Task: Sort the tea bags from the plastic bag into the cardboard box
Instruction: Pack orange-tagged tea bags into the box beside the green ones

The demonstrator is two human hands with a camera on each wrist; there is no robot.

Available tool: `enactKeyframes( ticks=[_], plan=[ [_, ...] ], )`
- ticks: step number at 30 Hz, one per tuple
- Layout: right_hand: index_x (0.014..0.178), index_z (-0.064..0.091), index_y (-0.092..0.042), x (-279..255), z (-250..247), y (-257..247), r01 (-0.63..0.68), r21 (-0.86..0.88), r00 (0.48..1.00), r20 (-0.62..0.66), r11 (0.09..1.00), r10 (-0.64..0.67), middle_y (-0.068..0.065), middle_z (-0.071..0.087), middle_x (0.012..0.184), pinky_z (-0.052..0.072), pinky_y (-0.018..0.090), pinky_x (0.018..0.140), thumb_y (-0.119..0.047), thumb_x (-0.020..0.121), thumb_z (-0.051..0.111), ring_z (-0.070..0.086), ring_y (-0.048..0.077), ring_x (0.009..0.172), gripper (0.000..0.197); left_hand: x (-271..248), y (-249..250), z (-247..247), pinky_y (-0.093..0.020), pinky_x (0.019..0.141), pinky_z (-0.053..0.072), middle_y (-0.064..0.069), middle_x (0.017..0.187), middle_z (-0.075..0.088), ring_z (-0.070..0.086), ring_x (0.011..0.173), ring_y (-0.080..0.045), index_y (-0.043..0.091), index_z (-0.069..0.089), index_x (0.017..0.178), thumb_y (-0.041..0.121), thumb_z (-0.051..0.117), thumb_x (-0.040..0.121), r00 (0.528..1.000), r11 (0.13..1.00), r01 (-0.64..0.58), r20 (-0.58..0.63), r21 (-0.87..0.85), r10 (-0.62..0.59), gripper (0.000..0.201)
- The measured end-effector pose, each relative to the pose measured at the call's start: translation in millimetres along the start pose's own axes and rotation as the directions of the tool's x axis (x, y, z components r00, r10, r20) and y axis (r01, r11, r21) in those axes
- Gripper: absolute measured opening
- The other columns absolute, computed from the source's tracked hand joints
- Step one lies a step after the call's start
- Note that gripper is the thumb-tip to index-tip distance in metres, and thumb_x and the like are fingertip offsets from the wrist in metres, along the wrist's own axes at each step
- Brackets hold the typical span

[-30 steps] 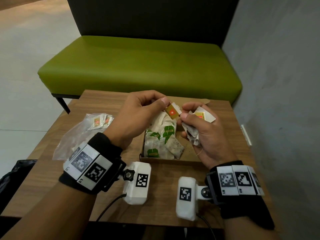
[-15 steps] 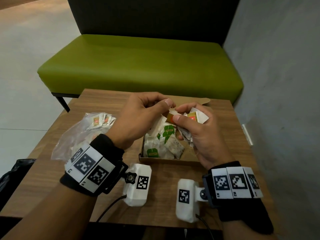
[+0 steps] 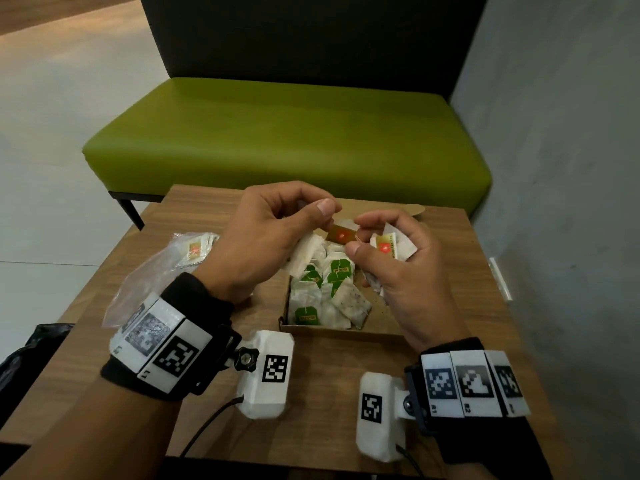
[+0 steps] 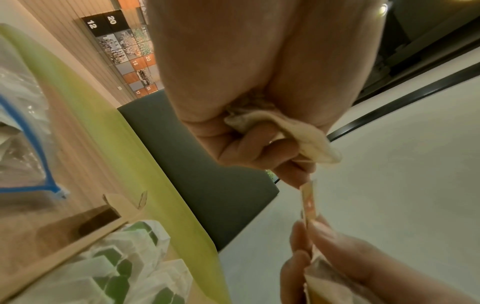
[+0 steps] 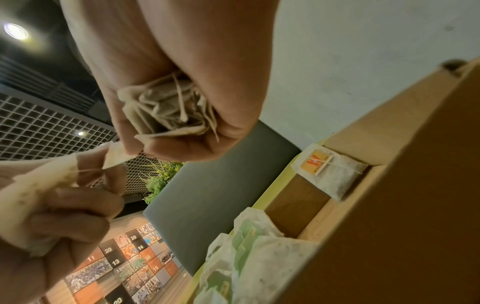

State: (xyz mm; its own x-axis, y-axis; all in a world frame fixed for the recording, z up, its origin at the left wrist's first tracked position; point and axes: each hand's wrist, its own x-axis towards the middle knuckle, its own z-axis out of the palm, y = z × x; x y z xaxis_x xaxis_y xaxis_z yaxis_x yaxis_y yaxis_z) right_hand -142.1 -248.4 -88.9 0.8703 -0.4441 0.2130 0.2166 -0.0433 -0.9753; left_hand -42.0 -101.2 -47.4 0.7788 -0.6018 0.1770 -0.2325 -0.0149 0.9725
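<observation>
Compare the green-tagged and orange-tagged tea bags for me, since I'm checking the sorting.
The green-tagged tea bags lie piled in the cardboard box's left side; the orange-tagged tea bags are held above it, bunched in the right hand, one shared with the left hand. Tags differ: green versus orange-red. Both have white paper pouches.

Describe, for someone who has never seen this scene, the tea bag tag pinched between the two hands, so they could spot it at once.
Start at the wooden table in front of the green bench and find the open cardboard box of tea bags. Above its far end, the left hand and right hand meet on an orange tag. Tags on the bags in the box below are green.
</observation>
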Motion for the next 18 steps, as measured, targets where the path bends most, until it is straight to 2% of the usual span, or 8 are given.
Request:
enactKeyframes(
  ticks=[2,5,7,9,12,13,15,18],
  plan=[
    [0.090,0.073,-0.025,-1,2,3,-0.023,-0.015,1.000,-0.012,1.000,0.023,0.001,0.071,0.095,0.058,0.039,0.065,-0.011,0.086,0.076,0.069,0.028,0.091,0.015,0,0,0,-0.017,0.051,0.047,0.004,0.073,0.070,0.060,0.061,-0.006,0.010,0.073,0.093,0.018,0.062,0.092,1.000,1.000,0.005,-0.010,-0.023,-0.006,0.013],
    [0.082,0.071,-0.023,0,1,0,-0.114,0.103,0.985,-0.116,0.988,0.125,0.003,0.068,0.084,0.048,0.027,0.049,-0.015,0.090,0.071,0.062,0.017,0.074,0.012,1,-2,-1,-0.016,0.043,0.040,0.002,0.073,0.071,0.054,0.050,-0.003,0.007,0.070,0.095,0.017,0.060,0.094,0.997,0.995,0.043,-0.062,-0.085,-0.049,0.014],
    [0.082,0.066,-0.021,0,-2,-4,-0.162,0.287,0.971,-0.121,0.944,0.204,0.000,0.065,0.077,0.045,0.021,0.045,-0.024,0.087,0.070,0.059,0.011,0.067,0.007,3,-4,-4,-0.018,0.049,0.041,0.002,0.072,0.072,0.057,0.057,-0.006,0.008,0.069,0.093,0.018,0.059,0.096,0.991,0.993,0.053,-0.113,-0.108,-0.066,0.014],
    [0.086,0.062,-0.018,0,-4,-8,-0.185,0.391,0.966,-0.098,0.902,0.240,-0.002,0.063,0.073,0.044,0.019,0.042,-0.032,0.080,0.069,0.059,0.008,0.062,0.017,4,-5,-5,-0.021,0.055,0.043,0.002,0.073,0.072,0.057,0.064,-0.011,0.009,0.068,0.092,0.019,0.059,0.096,0.990,0.994,0.050,-0.127,-0.096,-0.063,0.014],
    [0.085,0.059,-0.017,0,-2,-10,-0.207,0.453,0.962,-0.067,0.867,0.264,-0.001,0.063,0.072,0.043,0.017,0.040,-0.025,0.081,0.067,0.059,0.007,0.060,0.012,2,-5,-2,-0.014,0.047,0.041,0.001,0.075,0.072,0.055,0.053,-0.001,0.006,0.068,0.095,0.018,0.059,0.096,0.992,0.996,0.064,-0.106,-0.065,-0.071,0.015],
    [0.084,0.059,-0.017,-1,-1,-11,-0.211,0.476,0.962,-0.052,0.853,0.267,0.000,0.063,0.073,0.043,0.017,0.040,-0.023,0.081,0.066,0.059,0.008,0.061,0.010,2,-4,-1,-0.014,0.051,0.043,0.001,0.076,0.072,0.059,0.056,-0.001,0.006,0.068,0.095,0.018,0.060,0.096,0.993,0.997,0.064,-0.096,-0.045,-0.068,0.015],
    [0.086,0.060,-0.017,-1,-1,-12,-0.208,0.514,0.965,-0.029,0.832,0.259,0.001,0.062,0.074,0.043,0.017,0.041,-0.019,0.081,0.065,0.058,0.009,0.063,0.007,1,-6,-1,-0.018,0.070,0.050,0.001,0.080,0.074,0.067,0.076,-0.005,0.010,0.070,0.096,0.021,0.063,0.094,0.996,0.998,0.054,-0.073,0.012,-0.053,0.013],
    [0.087,0.061,-0.017,-2,-3,-13,-0.200,0.565,0.971,0.007,0.801,0.237,0.001,0.063,0.076,0.043,0.016,0.043,-0.012,0.082,0.062,0.059,0.008,0.066,0.007,1,-7,-3,-0.037,0.097,0.048,-0.001,0.092,0.074,0.067,0.098,-0.011,0.020,0.072,0.096,0.026,0.065,0.093,0.998,0.994,0.062,-0.030,0.093,-0.059,0.009]
  ],
)
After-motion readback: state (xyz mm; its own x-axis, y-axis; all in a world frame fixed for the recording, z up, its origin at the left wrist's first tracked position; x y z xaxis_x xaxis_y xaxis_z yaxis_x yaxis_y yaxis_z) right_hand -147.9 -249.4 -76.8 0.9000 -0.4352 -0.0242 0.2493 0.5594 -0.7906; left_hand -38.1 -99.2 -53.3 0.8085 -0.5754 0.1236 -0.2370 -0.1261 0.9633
